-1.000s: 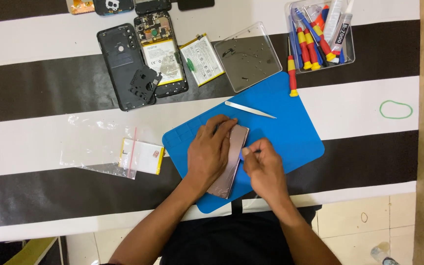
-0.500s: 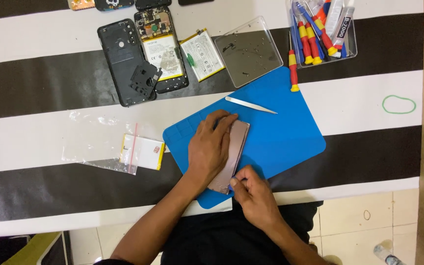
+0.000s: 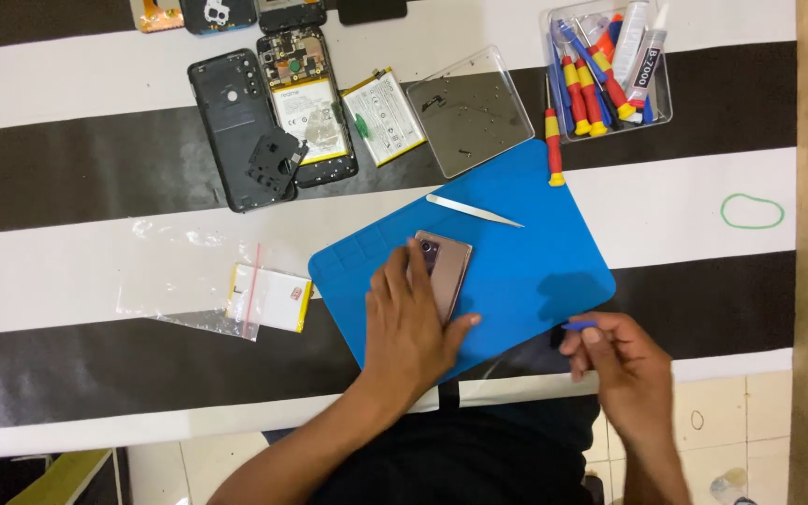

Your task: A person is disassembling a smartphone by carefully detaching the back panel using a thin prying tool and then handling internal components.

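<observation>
**Mia:** What is the left hand [image 3: 411, 327] doing?

**Sam:** It is lying flat on a bronze phone [image 3: 445, 269]. The fingers are spreading out over the phone and pressing it down. The hand is open, not closing around anything.

**Mia:** Where is the phone sitting?

**Sam:** It is lying face down on the blue mat [image 3: 526, 271], near the middle. The mat is lying on a table with a black and white striped cloth [image 3: 95, 234].

**Mia:** And the right hand [image 3: 624, 365]?

**Sam:** It is hanging just past the near right corner of the mat, well apart from the phone. The fingers are curling in and pinching a small blue tool [image 3: 580, 325]. I cannot tell what kind of tool it is, because it is too small.

**Mia:** What else is lying on the mat?

**Sam:** A thin white pick [image 3: 472, 210] is lying at the far side, beyond the phone. A red and yellow screwdriver [image 3: 554, 145] is touching the far edge too.

**Mia:** What is sitting around the mat?

**Sam:** A clear lid [image 3: 471, 110] with tiny screws is sitting at the far edge. A clear box of tools [image 3: 610, 65] is standing to the right of it. An opened black phone [image 3: 273, 117] and a battery [image 3: 383, 116] are lying on the left. A plastic bag [image 3: 217, 295] is lying left of the mat. A green rubber band [image 3: 752, 211] is lying far off on the right.
</observation>
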